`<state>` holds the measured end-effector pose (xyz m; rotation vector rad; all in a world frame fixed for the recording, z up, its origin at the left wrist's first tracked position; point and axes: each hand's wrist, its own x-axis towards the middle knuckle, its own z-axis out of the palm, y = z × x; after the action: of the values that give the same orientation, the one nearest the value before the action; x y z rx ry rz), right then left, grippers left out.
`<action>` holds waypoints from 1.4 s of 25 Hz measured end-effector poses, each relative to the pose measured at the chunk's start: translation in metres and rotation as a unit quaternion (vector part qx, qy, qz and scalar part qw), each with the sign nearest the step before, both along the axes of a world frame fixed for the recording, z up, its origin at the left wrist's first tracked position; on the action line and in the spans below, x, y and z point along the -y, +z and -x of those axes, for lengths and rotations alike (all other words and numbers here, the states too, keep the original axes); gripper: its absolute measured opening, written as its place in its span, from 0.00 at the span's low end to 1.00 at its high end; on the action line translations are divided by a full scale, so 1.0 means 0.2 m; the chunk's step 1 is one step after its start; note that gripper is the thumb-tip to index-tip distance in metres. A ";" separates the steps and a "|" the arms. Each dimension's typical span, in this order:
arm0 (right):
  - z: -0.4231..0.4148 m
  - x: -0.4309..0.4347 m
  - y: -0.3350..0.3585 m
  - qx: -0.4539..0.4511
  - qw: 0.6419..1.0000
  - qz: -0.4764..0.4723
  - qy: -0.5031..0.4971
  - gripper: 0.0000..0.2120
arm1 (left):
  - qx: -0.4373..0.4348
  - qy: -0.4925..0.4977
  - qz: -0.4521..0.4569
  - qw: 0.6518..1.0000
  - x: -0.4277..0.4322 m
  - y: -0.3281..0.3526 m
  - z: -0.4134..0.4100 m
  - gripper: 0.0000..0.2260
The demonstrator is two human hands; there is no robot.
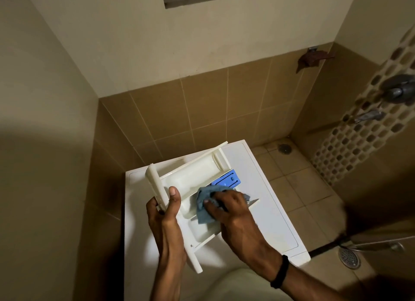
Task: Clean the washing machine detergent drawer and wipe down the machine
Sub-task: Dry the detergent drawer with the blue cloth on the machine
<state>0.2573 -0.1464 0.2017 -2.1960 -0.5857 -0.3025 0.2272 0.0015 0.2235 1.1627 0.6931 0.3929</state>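
Detergent drawer [197,172]: pulled out, lying atop the washing machine [258,177].
Left hand [166,213]: clamped on the drawer's front panel.
Right hand [231,208]: fingers curled round blue cloth [203,210], pressing it into the drawer's middle compartment.
Status: drawer cleaning in hand; machine wipe-down apparently not yet done.

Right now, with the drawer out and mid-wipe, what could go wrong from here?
1. The left hand grips the drawer only by its front panel; pressure from the right hand wiping with the blue cloth could twist it loose, perhaps off the washing machine top onto the tiled floor.
2. The cloth works close to the blue insert, which might get knocked out of place.
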 end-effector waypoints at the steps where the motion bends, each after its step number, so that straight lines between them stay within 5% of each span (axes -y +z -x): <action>1: 0.00 0.03 -0.04 0.057 0.996 0.068 0.019 0.12 | 0.001 -0.002 0.003 1.000 0.00 -0.01 0.00 0.29; 3: -0.04 0.07 -0.07 0.016 0.998 0.046 -0.036 0.23 | -0.003 -0.006 0.005 1.000 0.00 -0.02 0.00 0.26; 5: -0.07 0.05 -0.02 0.013 0.995 0.043 -0.095 0.19 | 0.000 -0.001 0.013 1.000 0.01 -0.03 0.00 0.26; 8: -0.03 -0.02 0.01 0.020 0.994 0.100 0.025 0.18 | 0.007 -0.022 -0.022 0.999 -0.02 -0.03 -0.01 0.27; 10: -0.04 0.02 0.11 -0.109 0.993 0.007 0.040 0.22 | -0.009 -0.025 -0.016 1.000 -0.05 -0.05 0.00 0.27; 11: -0.05 0.06 0.17 -0.213 0.973 -0.086 0.005 0.23 | -0.018 -0.016 0.005 1.000 -0.05 -0.06 0.00 0.29; 13: -0.10 0.15 0.25 -0.396 0.877 -0.270 -0.038 0.24 | -0.032 0.004 0.045 0.998 -0.06 -0.07 0.00 0.34; 17: -0.14 0.25 0.37 -0.509 0.710 -0.478 -0.093 0.17 | -0.038 0.003 0.109 0.993 -0.07 -0.05 -0.01 0.39; 20: -0.13 0.26 0.38 -0.550 0.644 -0.520 -0.111 0.17 | -0.035 -0.017 0.174 0.984 -0.08 -0.06 -0.02 0.38; 23: -0.11 0.24 0.38 -0.558 0.620 -0.541 -0.111 0.19 | -0.035 -0.017 0.152 0.988 -0.07 -0.06 -0.01 0.37; 26: -0.10 0.18 0.36 -0.494 0.695 -0.512 -0.109 0.11 | -0.023 -0.012 0.049 0.998 -0.07 -0.07 0.00 0.33; 28: -0.10 0.14 0.31 -0.376 0.819 -0.413 -0.133 0.10 | 0.006 -0.034 -0.041 0.999 -0.06 -0.07 0.02 0.29; 30: -0.12 0.12 0.25 -0.184 0.951 -0.218 -0.119 0.12 | 0.039 -0.053 -0.125 0.990 -0.05 -0.05 0.04 0.28; 31: -0.13 0.09 0.21 -0.097 0.986 -0.092 -0.101 0.14 | 0.051 -0.062 -0.153 0.985 -0.04 -0.04 0.04 0.28; 33: -0.14 0.00 0.13 0.006 0.990 0.118 -0.074 0.20 | 0.069 -0.078 -0.183 0.978 -0.02 -0.03 0.05 0.30; 35: -0.13 -0.11 0.12 0.020 0.980 0.186 -0.064 0.17 | 0.067 -0.085 -0.220 0.970 -0.02 -0.04 0.05 0.34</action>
<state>0.2829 -0.1239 0.2264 -2.6006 -0.5572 -0.3259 0.2171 0.0054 0.2157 1.5873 0.3918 0.4891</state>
